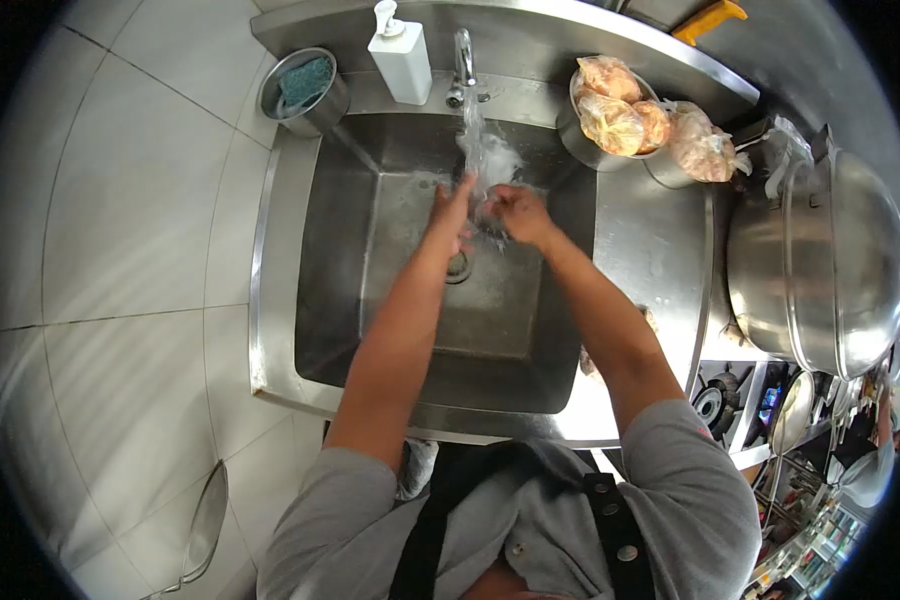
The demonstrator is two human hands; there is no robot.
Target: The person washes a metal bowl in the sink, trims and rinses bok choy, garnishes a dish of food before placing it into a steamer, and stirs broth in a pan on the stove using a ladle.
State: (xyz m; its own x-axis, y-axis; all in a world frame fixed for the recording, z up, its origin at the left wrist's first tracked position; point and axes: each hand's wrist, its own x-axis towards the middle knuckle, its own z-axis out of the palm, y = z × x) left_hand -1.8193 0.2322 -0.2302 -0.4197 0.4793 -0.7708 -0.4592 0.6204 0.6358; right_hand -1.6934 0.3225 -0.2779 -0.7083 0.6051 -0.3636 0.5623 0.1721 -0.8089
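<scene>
Water runs from the faucet point(464, 62) into the metal sink point(400, 300), and both hands are in the stream. My left hand point(452, 215) is on the stream's left side, fingers stretched out and holding nothing visible. On the other side, my right hand point(520, 214) is bent inward with its fingers towards the water. Splashing and motion blur those fingertips, so I cannot tell whether anything is between them. A small gap separates the two hands. Below them lies the round drain point(458, 268).
A white pump bottle point(402, 62) and a metal container point(322, 112) with a green scouring pad point(306, 80) stand behind the sink. Bagged food point(610, 124) fills containers at the back right. A large metal pot point(840, 265) stands far right. A strainer point(208, 520) is lower left.
</scene>
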